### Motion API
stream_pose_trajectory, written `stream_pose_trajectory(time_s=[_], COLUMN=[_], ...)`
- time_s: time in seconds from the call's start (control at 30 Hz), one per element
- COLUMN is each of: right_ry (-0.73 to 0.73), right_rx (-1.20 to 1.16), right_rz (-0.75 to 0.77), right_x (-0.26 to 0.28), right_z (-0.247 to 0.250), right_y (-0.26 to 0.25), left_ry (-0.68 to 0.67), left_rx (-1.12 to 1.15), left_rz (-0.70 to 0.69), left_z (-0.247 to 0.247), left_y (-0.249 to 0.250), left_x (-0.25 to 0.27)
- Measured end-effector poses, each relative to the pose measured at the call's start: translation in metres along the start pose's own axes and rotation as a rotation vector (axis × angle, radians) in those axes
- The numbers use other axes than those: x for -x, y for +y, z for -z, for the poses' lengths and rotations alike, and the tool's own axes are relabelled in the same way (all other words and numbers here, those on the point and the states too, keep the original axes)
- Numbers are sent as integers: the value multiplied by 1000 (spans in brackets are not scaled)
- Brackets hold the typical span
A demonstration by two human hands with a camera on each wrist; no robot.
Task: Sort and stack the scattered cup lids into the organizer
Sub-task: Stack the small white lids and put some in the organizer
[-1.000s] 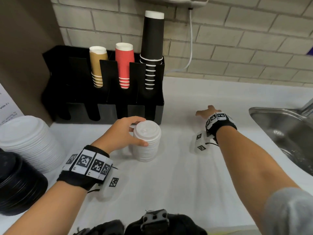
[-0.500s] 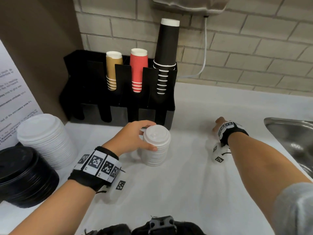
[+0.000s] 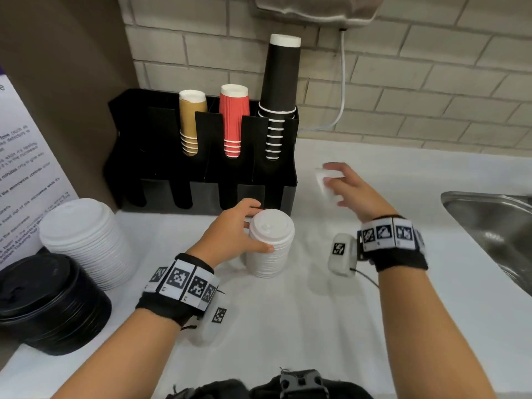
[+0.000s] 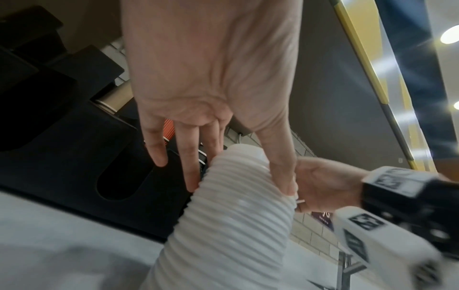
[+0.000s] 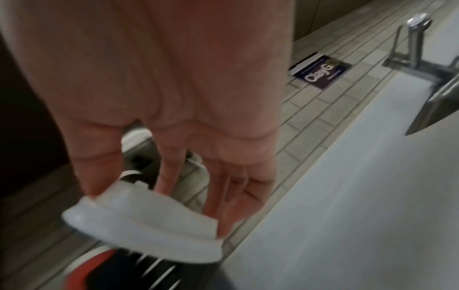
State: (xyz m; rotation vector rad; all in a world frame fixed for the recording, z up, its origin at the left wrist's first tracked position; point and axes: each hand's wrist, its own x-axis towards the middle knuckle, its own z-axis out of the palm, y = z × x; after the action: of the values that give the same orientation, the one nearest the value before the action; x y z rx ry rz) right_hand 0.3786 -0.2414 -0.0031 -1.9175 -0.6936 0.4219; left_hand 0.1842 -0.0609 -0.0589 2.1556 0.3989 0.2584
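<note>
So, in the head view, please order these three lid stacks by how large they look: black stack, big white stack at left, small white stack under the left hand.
1. black stack
2. big white stack
3. small white stack

The first two look close, and the black one is nearer, so their order is unsure.

Organizer (image 3: 161, 156): black. Cup stacks standing in the organizer, left to right: tan ribbed cups (image 3: 192, 122), red ribbed cups (image 3: 233, 119), black cups (image 3: 280, 79) with white rims. Lid stack (image 3: 270, 243) in front of the organizer: white, ridged sides. Larger lid stack (image 3: 83, 240) to the organizer's left front: white. Lid stack (image 3: 43, 303) nearer than that: black. Single lid (image 5: 144, 215) right of the organizer: white. Wrist bands (image 3: 184, 286): black, with black-and-white square code tags. Counter (image 3: 288, 326): white.
</note>
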Motion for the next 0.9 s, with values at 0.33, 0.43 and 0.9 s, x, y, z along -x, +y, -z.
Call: stream_pose_trajectory(time_s=[0.33, 0.43, 0.9], right_ry=[-101, -92, -127], right_rx=[228, 322, 448], right_rz=[249, 248, 249], right_x=[61, 63, 61], right_z=[-83, -89, -98], right_y=[-13, -16, -16], left_ry=[13, 16, -201], left_rx=[35, 45, 307], left_rz=[2, 2, 273], left_z=[-6, -6, 10], left_y=[2, 2, 10], left_x=[6, 5, 13])
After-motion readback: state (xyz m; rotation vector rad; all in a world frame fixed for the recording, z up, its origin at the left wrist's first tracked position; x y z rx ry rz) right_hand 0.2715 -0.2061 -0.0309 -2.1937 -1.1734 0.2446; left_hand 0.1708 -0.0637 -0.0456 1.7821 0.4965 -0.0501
